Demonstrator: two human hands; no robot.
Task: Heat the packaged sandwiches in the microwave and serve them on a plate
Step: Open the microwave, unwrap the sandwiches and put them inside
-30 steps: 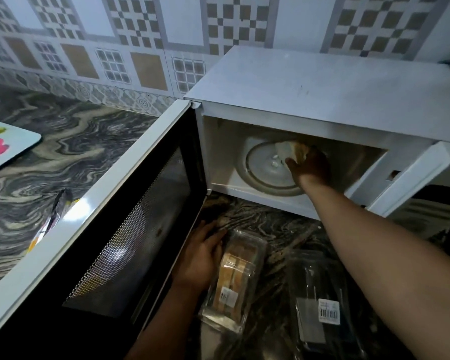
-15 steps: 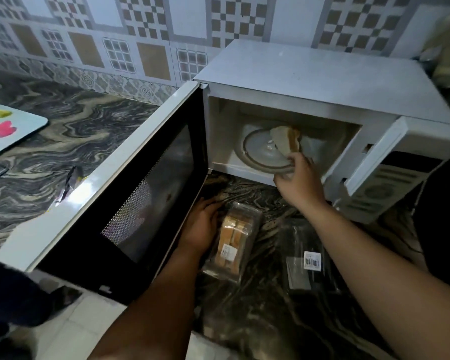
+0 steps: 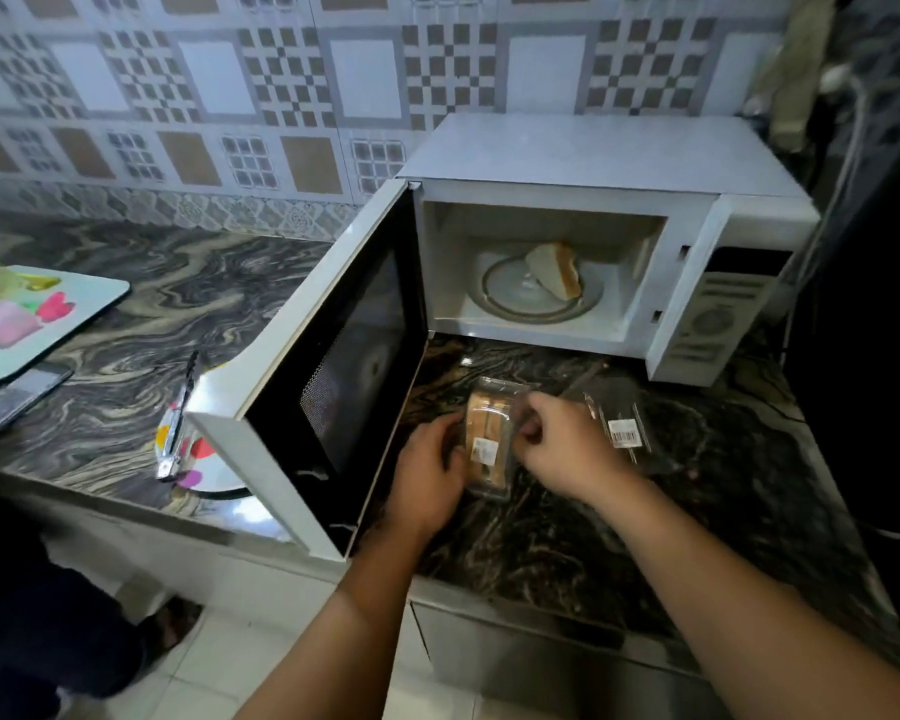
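Gripping a clear plastic sandwich pack (image 3: 487, 443) from both sides on the dark marbled stone counter (image 3: 567, 532), just in front of the open white microwave (image 3: 593, 158). Left hand (image 3: 427, 478) is closed on the pack's left edge, fingers curled around it; right hand (image 3: 567, 449) is pinching the upper right edge, thumb and fingers together on the plastic. Pack still has sandwiches inside, white label facing up.

One unwrapped triangular sandwich half (image 3: 554, 270) sits on the round glass turntable (image 3: 515, 298) inside the cavity, toward the right rear of the plate. The black-windowed microwave door (image 3: 344, 356) is swung fully open to the left.

A second clear plastic pack with barcode sticker (image 3: 622, 423) lies on the counter just right of the right hand; looks empty, can't confirm.

Left of the door: round white plate with coloured spots (image 3: 204, 459), partly hidden behind the door, with a shiny wrapper or utensil lying across it, can't tell which. Further left, a light-blue rectangular mat with coloured shapes (image 3: 32, 314).
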